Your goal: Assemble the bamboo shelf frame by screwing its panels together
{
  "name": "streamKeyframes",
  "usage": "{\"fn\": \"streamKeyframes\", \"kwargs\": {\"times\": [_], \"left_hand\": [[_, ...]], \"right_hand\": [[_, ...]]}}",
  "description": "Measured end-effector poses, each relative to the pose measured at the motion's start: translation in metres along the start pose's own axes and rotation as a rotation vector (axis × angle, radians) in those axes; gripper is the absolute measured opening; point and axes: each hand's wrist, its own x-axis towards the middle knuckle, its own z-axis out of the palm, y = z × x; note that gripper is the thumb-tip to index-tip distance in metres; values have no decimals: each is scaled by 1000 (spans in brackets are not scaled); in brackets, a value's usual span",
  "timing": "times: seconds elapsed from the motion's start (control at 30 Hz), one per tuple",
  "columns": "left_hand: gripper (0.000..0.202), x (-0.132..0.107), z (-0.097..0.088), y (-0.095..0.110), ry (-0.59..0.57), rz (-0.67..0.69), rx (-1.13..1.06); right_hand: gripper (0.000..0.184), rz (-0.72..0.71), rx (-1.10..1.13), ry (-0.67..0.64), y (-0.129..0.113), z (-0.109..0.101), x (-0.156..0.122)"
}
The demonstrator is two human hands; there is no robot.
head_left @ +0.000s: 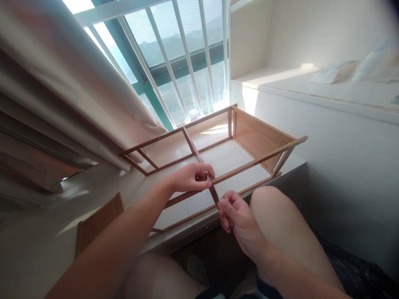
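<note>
A wooden shelf frame made of thin brown rails lies on its side on a pale window ledge. My left hand is closed in a pinch on the joint where the middle cross rail meets the front rail; a small item in its fingertips is too small to name. My right hand sits just below and right of it, fingers curled and pinching the lower end of that same cross rail. My bare knees show below the ledge.
A beige curtain hangs at the left before a barred window. A loose wooden panel lies on the ledge at the left. A white wall and a shelf with papers stand at the right.
</note>
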Motion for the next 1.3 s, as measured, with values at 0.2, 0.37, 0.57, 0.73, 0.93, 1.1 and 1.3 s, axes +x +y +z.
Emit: {"fn": "streamKeyframes", "kwargs": {"times": [0.2,0.37,0.57,0.73,0.93,1.1,1.3], "left_hand": [[20,0,0,1,14,25,-4],[20,0,0,2,12,24,-8],[20,0,1,0,9,8,-2],[21,0,0,0,-2,-2,-6],[24,0,0,-1,-5,11,2],[25,0,-1,1,-4,13,-2],[24,0,-1,1,-7,22,19]], "right_hand": [[27,-584,-1134,-1,-27,-16,3],[29,-628,-1354,-36,-37,-11,4],[30,-574,-1334,-49,-39,-10,4],[35,-397,-1072,-95,-36,-9,7],[39,-143,-648,-80,-25,-7,8],[35,111,-160,-77,-19,2,6],[27,257,339,-143,-17,12,-1]]}}
